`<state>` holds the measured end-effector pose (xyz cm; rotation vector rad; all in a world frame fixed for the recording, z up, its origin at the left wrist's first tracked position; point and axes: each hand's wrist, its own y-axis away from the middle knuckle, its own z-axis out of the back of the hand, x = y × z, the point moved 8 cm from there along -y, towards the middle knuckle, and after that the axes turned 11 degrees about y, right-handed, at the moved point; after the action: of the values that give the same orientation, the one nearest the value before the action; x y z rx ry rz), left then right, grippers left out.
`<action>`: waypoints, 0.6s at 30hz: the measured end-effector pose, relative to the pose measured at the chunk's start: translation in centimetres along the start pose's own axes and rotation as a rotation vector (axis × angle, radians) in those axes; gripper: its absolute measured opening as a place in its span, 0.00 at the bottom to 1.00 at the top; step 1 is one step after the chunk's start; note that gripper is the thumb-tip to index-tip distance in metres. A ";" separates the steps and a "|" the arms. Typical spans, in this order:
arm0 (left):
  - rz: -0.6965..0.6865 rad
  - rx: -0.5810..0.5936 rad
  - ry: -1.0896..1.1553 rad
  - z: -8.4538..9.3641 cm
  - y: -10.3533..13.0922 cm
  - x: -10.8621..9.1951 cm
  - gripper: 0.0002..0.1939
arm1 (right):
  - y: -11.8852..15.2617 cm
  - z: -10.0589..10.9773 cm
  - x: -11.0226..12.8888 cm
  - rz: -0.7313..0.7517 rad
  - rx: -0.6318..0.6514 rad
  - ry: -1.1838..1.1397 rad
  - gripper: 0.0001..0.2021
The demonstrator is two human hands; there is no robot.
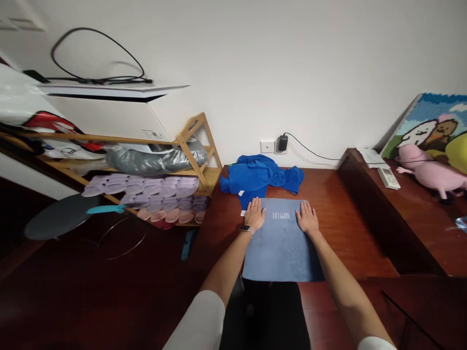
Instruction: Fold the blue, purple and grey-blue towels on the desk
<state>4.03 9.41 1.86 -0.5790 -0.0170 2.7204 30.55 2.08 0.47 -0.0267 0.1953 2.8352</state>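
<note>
A grey-blue towel (282, 253) lies spread flat on the reddish-brown wooden desk, its near edge at the desk's front edge. White lettering, upside down to me, runs across its far part. My left hand (255, 215) rests flat on the towel's far left corner, fingers stretched out. On the far right corner lies my right hand (307, 218), also flat with its fingers out. Just beyond the towel, near the wall, sits a crumpled bright blue cloth (259, 174) with small white labels at its left side.
Left stands a wooden rack (209, 182) with rows of slippers (146, 185) and a white box (109, 114) on top. A round stool (60, 216) is beside it. To the right, a raised ledge holds a remote control (388, 178) and a pink plush toy (432, 170). A charger (283, 143) is plugged into the wall.
</note>
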 end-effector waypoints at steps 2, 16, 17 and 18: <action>-0.012 -0.013 -0.016 0.6 1.3 -0.3 0.34 | 1.0 0.0 0.3 0.005 -0.018 0.007 0.36; -0.142 -0.017 0.036 -2.1 -0.2 -2.7 0.33 | 1.1 0.7 6.6 0.221 -0.133 0.019 0.33; -0.107 -0.027 0.032 -1.7 -0.6 -1.4 0.33 | 0.5 0.6 5.5 0.195 -0.133 0.024 0.33; -0.074 -0.033 0.030 -1.2 -1.0 0.0 0.34 | -0.2 0.4 4.5 0.168 -0.128 0.026 0.33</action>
<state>4.89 10.25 0.83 -0.6164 -0.0738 2.6437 26.30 3.61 0.72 -0.0778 0.0223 3.0120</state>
